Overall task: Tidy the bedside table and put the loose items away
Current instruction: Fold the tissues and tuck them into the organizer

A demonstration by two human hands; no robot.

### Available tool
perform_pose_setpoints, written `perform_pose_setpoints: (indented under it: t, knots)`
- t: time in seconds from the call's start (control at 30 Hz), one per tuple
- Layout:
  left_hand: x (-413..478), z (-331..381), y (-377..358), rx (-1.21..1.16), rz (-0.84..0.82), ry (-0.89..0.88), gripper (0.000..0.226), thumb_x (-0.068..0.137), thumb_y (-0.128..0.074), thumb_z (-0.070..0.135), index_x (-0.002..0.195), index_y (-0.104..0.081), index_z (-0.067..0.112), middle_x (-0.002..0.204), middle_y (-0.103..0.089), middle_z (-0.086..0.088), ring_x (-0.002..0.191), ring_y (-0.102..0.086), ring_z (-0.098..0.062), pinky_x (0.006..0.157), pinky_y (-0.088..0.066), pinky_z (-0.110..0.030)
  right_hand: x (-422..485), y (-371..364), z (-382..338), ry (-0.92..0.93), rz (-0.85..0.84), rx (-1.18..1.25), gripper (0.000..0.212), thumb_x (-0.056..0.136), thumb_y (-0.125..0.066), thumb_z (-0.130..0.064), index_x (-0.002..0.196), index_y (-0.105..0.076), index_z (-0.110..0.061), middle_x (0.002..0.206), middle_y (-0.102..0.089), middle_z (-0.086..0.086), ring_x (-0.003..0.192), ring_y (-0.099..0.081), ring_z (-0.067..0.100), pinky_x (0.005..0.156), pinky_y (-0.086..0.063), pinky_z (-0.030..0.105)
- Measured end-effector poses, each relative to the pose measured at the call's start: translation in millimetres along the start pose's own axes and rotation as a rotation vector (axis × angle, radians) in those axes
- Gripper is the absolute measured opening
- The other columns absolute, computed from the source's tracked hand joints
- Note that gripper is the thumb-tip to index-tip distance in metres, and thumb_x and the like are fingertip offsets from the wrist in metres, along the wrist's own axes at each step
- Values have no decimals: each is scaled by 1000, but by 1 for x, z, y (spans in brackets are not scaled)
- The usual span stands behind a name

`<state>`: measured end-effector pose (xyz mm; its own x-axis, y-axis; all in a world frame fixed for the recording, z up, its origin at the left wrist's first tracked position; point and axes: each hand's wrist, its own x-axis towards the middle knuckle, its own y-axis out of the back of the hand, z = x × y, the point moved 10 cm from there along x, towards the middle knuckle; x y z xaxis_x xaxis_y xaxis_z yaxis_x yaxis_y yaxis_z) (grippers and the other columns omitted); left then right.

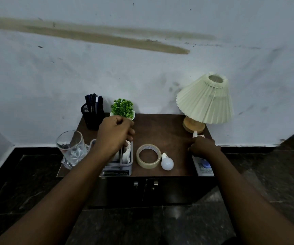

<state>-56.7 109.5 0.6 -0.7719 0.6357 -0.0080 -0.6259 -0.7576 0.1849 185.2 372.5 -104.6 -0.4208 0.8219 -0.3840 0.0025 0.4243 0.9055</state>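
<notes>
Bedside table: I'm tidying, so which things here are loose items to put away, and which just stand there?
Likely to put away: tape roll, bulb, white item gripped by the right hand, printed pack at the right edge.
Likely staying: lamp, plant, pen holder, glass, organiser.

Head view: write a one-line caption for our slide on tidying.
Tidying a bedside table: right hand grips a white item by the lamp; tape roll and bulb lie loose.

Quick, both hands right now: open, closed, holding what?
Left hand: fingers curled; cannot tell if holding anything.
Right hand: grips a small white object.
</notes>
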Motion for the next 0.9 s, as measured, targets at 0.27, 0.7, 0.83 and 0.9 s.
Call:
perform_pose_setpoints:
  t: [0.27,0.7,0.83,0.9]
  knots:
    - [-4,-1,11,-81,-33,32,17,96,-65,19,87,-75,9,71,-73,-8,56,-63,-19,44,-47,-29,-57,25,-99,249,-196,1097,12,88,-74,-21,95,-77,-12,98,-72,14,83,-69,24,67,-53,33]
    - [-22,7,42,-454,-232,236,57,65,-77,74,97,-82,27,105,-79,-10,95,-77,-28,73,-62,-44,-160,29,-250,687,-658,1384,44,87,-63,14,124,-58,-9,111,-68,13,103,-67,28,85,-57,42]
    - [-25,-3,66,-408,-190,246,34,85,-81,25,111,-71,4,109,-76,-18,94,-77,-28,69,-63,-38,-163,30,-258,731,-529,1276,47,86,-62,18,123,-60,-10,104,-72,12,98,-69,27,85,-56,43]
    - [-26,-5,77,-414,-166,225,29,84,-78,-2,111,-69,2,105,-76,-19,91,-77,-29,68,-64,-37,-165,34,-262,758,-492,1291,49,85,-63,18,124,-61,-11,113,-70,19,102,-68,30,89,-54,45]
